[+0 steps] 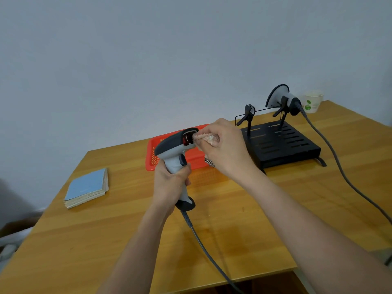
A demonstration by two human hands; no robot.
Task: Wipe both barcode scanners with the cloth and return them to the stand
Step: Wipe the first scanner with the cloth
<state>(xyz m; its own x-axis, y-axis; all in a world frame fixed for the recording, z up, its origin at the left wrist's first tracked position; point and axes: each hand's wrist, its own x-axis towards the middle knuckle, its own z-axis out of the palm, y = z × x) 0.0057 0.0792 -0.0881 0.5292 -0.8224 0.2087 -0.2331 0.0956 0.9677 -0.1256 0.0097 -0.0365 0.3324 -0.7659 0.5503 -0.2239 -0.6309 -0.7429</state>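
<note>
My left hand (169, 183) grips the handle of a grey and dark barcode scanner (176, 145), held upright above the table with its window facing right. My right hand (224, 149) holds a bunched pinkish cloth (204, 137) pressed against the scanner's window. The scanner's grey cable (203, 247) trails down toward the table's front edge. A second scanner (282, 98) rests in the right holder of the black stand (282, 145). The stand's left holder (248, 113) holds nothing.
An orange plastic basket (154, 153) sits behind my hands, left of the stand. A blue-covered booklet (87, 187) lies at the table's left. A paper cup (312, 101) stands at the far right corner. The second scanner's cable (339, 166) runs along the table's right side.
</note>
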